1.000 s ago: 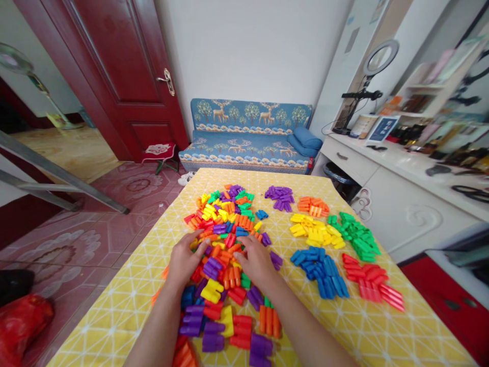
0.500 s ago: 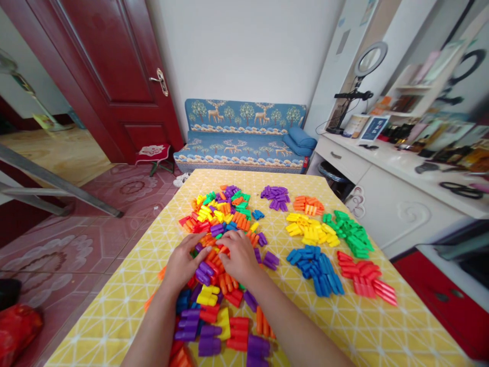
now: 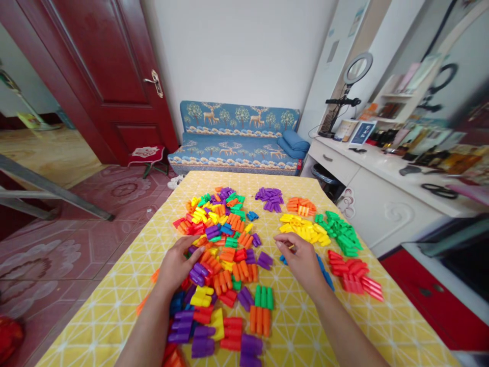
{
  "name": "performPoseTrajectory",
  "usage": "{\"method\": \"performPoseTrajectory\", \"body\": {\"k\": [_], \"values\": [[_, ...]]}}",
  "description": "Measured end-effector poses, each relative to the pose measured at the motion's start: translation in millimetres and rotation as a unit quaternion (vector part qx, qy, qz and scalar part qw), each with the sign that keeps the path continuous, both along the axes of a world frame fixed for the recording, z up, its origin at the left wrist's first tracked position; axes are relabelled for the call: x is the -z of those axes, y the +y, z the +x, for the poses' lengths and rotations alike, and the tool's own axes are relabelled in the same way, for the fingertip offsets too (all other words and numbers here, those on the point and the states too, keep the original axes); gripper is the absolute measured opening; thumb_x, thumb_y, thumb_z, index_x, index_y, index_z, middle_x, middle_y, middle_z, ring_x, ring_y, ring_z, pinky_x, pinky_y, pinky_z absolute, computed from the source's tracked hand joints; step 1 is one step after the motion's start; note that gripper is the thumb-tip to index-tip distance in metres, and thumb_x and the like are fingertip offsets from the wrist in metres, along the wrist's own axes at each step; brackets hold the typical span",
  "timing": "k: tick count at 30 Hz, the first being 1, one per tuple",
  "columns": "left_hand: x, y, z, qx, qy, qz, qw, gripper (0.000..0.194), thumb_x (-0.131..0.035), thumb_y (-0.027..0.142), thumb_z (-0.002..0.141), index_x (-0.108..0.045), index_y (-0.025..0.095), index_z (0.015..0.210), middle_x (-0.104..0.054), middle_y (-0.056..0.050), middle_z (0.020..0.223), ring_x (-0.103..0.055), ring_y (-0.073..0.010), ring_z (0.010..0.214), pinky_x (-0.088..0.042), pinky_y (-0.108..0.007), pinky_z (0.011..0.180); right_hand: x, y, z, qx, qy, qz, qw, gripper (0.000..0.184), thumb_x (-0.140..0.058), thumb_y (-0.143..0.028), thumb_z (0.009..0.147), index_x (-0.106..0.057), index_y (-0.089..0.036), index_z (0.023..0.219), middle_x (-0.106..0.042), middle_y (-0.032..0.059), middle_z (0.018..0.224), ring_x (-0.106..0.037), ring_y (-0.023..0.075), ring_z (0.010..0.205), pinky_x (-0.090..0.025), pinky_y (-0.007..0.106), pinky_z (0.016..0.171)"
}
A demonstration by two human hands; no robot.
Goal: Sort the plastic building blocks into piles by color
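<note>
A mixed heap of plastic toy building blocks [image 3: 214,214] in several colours spreads over the left half of the table. My left hand [image 3: 176,262] rests at the heap's left edge, thumb and fingers apart, touching purple and orange blocks. My right hand [image 3: 301,260] is above the pile of blue blocks [image 3: 324,272] and hides most of it. Its thumb and fingers are bent together; whatever may be between them is hidden. Just beyond it lie yellow blocks [image 3: 303,229], with red blocks [image 3: 353,275] to its right.
Further single-colour piles hold purple blocks [image 3: 269,199], orange blocks [image 3: 301,206] and green blocks [image 3: 342,232]. A yellow patterned cloth [image 3: 305,331] covers the table. Beyond stand a blue sofa [image 3: 237,148] and, to the right, a white dresser [image 3: 382,178].
My right hand has left the mixed heap and moved right, over the blue pile. My left hand has stayed at the heap. The camera view has shifted slightly.
</note>
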State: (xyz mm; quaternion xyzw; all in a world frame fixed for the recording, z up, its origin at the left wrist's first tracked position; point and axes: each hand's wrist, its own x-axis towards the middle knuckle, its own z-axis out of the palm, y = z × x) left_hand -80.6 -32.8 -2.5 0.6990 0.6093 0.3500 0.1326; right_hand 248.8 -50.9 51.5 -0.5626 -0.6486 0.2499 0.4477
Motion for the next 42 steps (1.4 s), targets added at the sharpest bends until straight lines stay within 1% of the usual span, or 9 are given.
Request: {"method": "performPoseTrajectory", "body": {"k": [8, 11, 15, 20, 25, 29, 34, 37, 42], "values": [[4.2, 0.1, -3.4, -0.002, 0.011, 0.004, 1.0, 0.045, -0.055, 0.052, 0.084, -0.066, 0.02, 0.114, -0.067, -0.009, 0.115, -0.061, -0.0254, 0.108, -0.048, -0.039, 0.096, 22.1, -5.8, -55.4, -0.151, -0.094, -0.046, 0.983, 0.049, -0.053, -0.01, 0.074, -0.061, -0.023, 0.12, -0.062, 0.0055, 0.118, -0.062, 0.0157, 0.088, -0.048, 0.03, 0.082], [6.0, 0.4, -4.3, -0.004, 0.014, -0.002, 1.0, 0.046, -0.054, 0.052, 0.084, -0.066, 0.019, 0.114, -0.067, -0.01, 0.115, -0.061, -0.0254, 0.108, -0.047, -0.039, 0.096, 25.8, -3.9, -74.6, -0.113, -0.172, -0.073, 0.976, 0.047, -0.06, -0.022, 0.077, -0.058, -0.021, 0.124, -0.06, 0.0084, 0.117, -0.061, 0.0198, 0.094, -0.046, 0.033, 0.085], [7.0, 1.3, -4.5, -0.002, 0.01, -0.007, 1.0, 0.047, -0.054, 0.053, 0.084, -0.066, 0.019, 0.114, -0.066, -0.01, 0.116, -0.06, -0.0256, 0.109, -0.046, -0.039, 0.097, 29.8, 2.0, -89.3, -0.064, -0.243, -0.074, 0.965, 0.023, -0.058, -0.023, 0.08, -0.067, -0.024, 0.101, -0.063, 0.0054, 0.104, -0.061, 0.0205, 0.093, -0.045, 0.031, 0.08], [8.2, 2.5, -5.2, 0.0, 0.009, -0.011, 1.0, 0.048, -0.053, 0.054, 0.084, -0.065, 0.019, 0.115, -0.065, -0.011, 0.116, -0.06, -0.0262, 0.109, -0.046, -0.04, 0.098, 28.6, -0.6, -88.1, -0.064, -0.157, -0.063, 0.984, 0.026, -0.059, -0.01, 0.074, -0.067, -0.022, 0.095, -0.064, 0.0026, 0.095, -0.061, 0.0166, 0.085, -0.045, 0.028, 0.078], [11.5, 2.5, -6.6, -0.003, 0.009, -0.009, 1.0, 0.048, -0.053, 0.055, 0.084, -0.065, 0.018, 0.113, -0.066, -0.011, 0.116, -0.06, -0.0264, 0.109, -0.046, -0.04, 0.098, 13.8, -18.7, -29.4, -0.077, -0.035, 0.005, 0.996, 0.024, -0.052, -0.017, 0.084, -0.068, -0.023, 0.101, -0.064, 0.0051, 0.098, -0.06, 0.0179, 0.092, -0.048, 0.028, 0.078], [12.6, 3.2, -6.9, -0.005, 0.01, -0.006, 1.0, 0.048, -0.053, 0.055, 0.084, -0.066, 0.018, 0.112, -0.066, -0.01, 0.115, -0.06, -0.0265, 0.109, -0.046, -0.04, 0.098, 16.3, -32.3, 67.9, 0.078, -0.062, 0.047, 0.994, 0.025, -0.053, -0.037, 0.086, -0.066, -0.021, 0.1, -0.065, 0.0076, 0.103, -0.06, 0.022, 0.097, -0.05, 0.032, 0.078], [12.5, 3.8, -7.8, -0.007, 0.009, -0.01, 1.0, 0.049, -0.053, 0.056, 0.084, -0.066, 0.018, 0.112, -0.066, -0.01, 0.115, -0.061, -0.0265, 0.108, -0.046, -0.039, 0.097, 41.2, -50.0, 171.2, 0.244, -0.158, 0.002, 0.957, 0.035, -0.053, -0.046, 0.08, -0.065, -0.019, 0.099, -0.068, 0.0083, 0.094, -0.064, 0.0218, 0.074, -0.052, 0.035, 0.066], [12.9, 3.9, -8.4, -0.007, 0.01, -0.012, 1.0, 0.049, -0.052, 0.056, 0.084, -0.066, 0.019, 0.113, -0.066, -0.01, 0.116, -0.061, -0.0265, 0.108, -0.047, -0.039, 0.096, 54.7, -58.1, 191.3, 0.258, -0.194, 0.007, 0.946, 0.035, -0.053, -0.045, 0.077, -0.066, -0.019, 0.094, -0.069, 0.0082, 0.089, -0.065, 0.022, 0.071, -0.051, 0.034, 0.064], [13.0, 4.2, -7.6, -0.013, 0.015, -0.008, 1.0, 0.05, -0.052, 0.057, 0.084, -0.066, 0.018, 0.112, -0.067, -0.01, 0.115, -0.062, -0.027, 0.107, -0.047, -0.04, 0.096, 61.1, -61.2, 183.7, 0.282, -0.245, 0.037, 0.927, 0.039, -0.048, -0.048, 0.08, -0.066, -0.017, 0.095, -0.066, 0.0104, 0.093, -0.064, 0.0202, 0.066, -0.05, 0.033, 0.06]]}}
